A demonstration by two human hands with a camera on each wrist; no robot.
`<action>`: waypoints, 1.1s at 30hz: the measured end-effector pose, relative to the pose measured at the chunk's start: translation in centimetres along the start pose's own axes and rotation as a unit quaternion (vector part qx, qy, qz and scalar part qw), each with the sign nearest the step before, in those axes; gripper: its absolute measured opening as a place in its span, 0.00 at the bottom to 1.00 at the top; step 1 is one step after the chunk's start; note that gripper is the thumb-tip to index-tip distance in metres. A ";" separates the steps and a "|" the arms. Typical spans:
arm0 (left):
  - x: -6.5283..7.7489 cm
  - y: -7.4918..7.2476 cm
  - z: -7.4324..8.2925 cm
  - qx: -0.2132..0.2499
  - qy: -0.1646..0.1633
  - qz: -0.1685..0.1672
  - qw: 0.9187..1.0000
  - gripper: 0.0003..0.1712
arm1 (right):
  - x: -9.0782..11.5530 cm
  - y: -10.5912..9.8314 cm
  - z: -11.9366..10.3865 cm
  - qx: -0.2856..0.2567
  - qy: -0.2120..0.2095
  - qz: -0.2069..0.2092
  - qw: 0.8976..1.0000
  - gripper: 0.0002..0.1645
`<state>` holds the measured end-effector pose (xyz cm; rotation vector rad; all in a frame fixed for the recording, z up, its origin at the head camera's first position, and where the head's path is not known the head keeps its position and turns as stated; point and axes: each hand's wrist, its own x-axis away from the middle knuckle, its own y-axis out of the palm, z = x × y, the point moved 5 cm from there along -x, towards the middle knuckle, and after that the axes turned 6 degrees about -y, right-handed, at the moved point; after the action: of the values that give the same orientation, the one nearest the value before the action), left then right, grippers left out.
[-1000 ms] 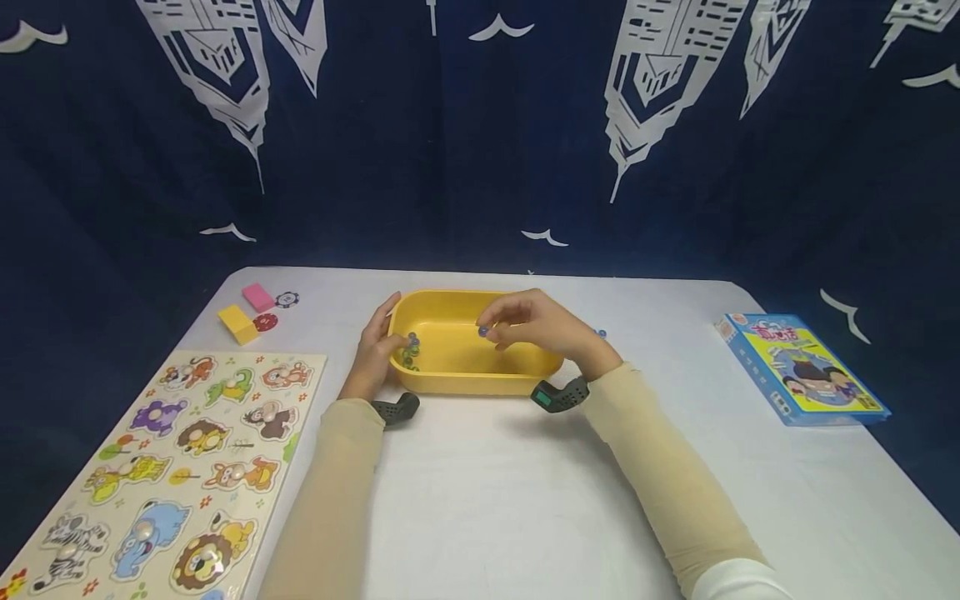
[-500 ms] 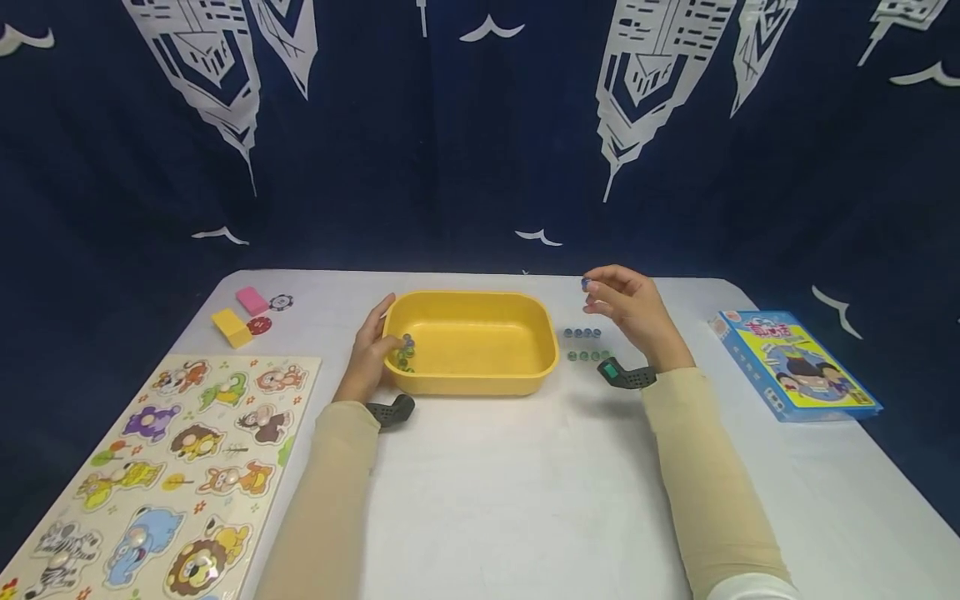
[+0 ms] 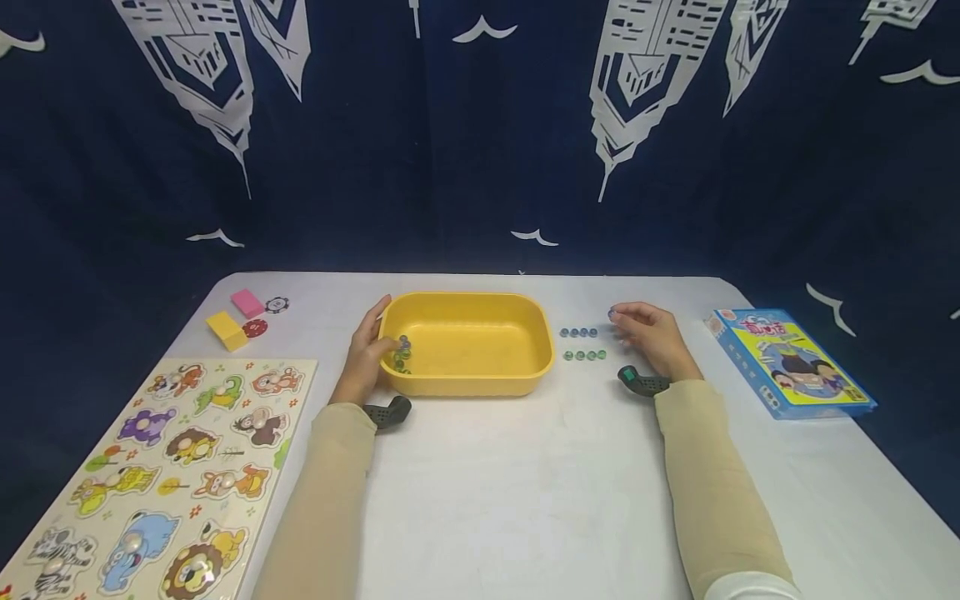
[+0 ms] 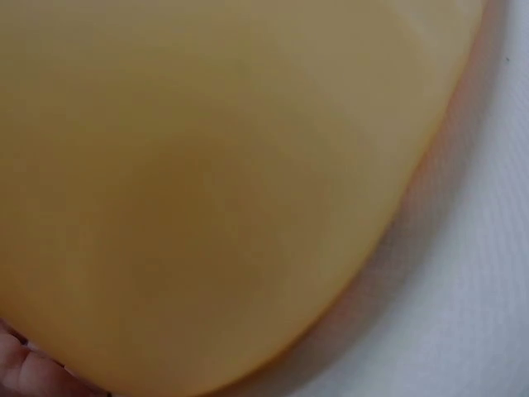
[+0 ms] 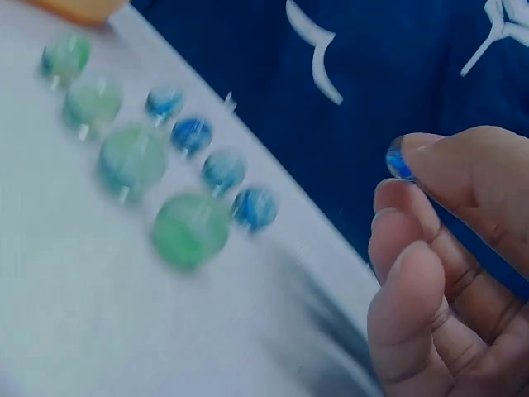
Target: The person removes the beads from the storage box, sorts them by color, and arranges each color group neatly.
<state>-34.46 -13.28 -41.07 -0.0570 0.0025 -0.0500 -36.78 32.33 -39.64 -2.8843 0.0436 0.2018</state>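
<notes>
My left hand (image 3: 365,357) grips the left end of a yellow plastic tub (image 3: 472,385), thumb over the rim and fingers along the outside. Inside, by that thumb, lie several blue and green marbles (image 3: 402,354). The tub's wall (image 4: 248,207) fills most of the left wrist view. Between thumb and index finger my right hand (image 3: 654,337) pinches a blue marble (image 5: 399,157), held above the table at the right end of two rows. The back row is blue marbles (image 3: 578,332); the front row is green marbles (image 3: 585,355).
An animal puzzle board (image 3: 172,475) lies at the left. Behind it are a yellow block (image 3: 227,331), a pink block (image 3: 247,303), a red chip (image 3: 255,327) and a black-and-white chip (image 3: 277,305). A blue game box (image 3: 791,362) sits at the right, before a dark curtain (image 3: 420,167).
My right hand has carried the blue marble from over the tub rightward past the rows, then lowered toward the table. The left hand keeps its hold on the tub.
</notes>
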 end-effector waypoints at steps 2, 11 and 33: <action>0.1 0.0 0.0 -0.001 0.001 0.001 1.000 0.48 | 0.0 0.0 0.5 0.029 -0.003 -0.005 1.000 0.20; 0.2 0.0 0.1 0.003 0.003 0.003 1.000 0.49 | 0.1 0.6 1.0 0.188 0.015 -0.025 0.982 0.21; 0.0 0.0 0.0 0.014 0.002 0.002 1.000 0.48 | 0.0 2.7 -6.2 0.011 -0.030 -0.034 0.999 0.20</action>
<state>-34.43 -13.25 -41.11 -0.0293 0.0062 -0.0464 -36.11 28.15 -34.35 -2.8502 -0.0623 0.2722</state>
